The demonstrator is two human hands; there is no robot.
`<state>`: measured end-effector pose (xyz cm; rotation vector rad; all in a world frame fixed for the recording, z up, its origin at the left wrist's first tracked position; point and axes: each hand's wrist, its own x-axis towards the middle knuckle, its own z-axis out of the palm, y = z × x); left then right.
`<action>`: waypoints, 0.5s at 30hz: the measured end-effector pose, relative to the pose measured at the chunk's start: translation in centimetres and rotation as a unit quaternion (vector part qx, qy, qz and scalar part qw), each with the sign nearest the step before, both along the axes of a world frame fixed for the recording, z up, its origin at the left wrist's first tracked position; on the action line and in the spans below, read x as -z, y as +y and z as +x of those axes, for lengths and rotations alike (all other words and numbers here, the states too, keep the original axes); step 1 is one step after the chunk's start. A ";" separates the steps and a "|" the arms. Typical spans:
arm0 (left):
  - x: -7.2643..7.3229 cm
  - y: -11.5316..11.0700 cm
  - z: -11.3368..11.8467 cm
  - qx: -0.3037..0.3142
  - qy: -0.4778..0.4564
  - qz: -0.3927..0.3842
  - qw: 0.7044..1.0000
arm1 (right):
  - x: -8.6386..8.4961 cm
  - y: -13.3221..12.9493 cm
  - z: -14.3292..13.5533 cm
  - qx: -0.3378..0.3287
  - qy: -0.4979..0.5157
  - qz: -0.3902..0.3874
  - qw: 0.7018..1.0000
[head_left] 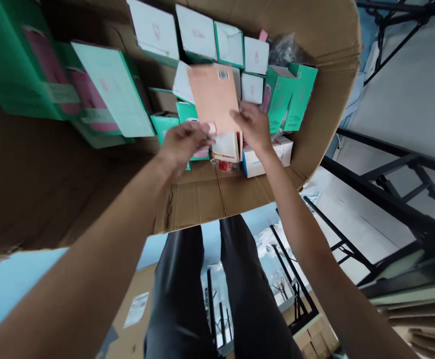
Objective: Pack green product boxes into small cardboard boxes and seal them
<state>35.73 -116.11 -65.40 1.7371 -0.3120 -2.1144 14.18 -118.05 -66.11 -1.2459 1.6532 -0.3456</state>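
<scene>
A flat pink-orange packet (213, 97) with a barcode near its top is held over the open cardboard box (202, 199). My right hand (253, 124) pinches its right edge, thumb on the front. My left hand (187, 142) is at its lower left corner, fingers closed on a small white piece with a red edge (212, 128); whether that piece is part of the packet I cannot tell. Just below the packet, a booklet with printed pages (225, 147) stands among green cartons.
White and green cartons (155, 30) line the box's far side, with larger green ones (19, 65) at left. Green cartons (292, 94), clear plastic (285, 50) and a white-blue carton (253, 162) sit at right. Black metal frames (389, 194) stand outside the box.
</scene>
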 end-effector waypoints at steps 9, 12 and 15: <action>2.9 5.2 -3.7 0.148 -0.150 0.044 0.977 | -4.8 7.4 3.7 0.038 0.255 0.143 0.955; 4.0 3.9 -5.0 0.161 -0.152 0.017 0.975 | -2.6 6.3 3.5 0.013 0.290 0.179 0.940; 4.3 3.2 -4.8 0.147 -0.137 0.001 0.980 | -0.4 5.3 3.6 0.044 0.291 0.144 0.945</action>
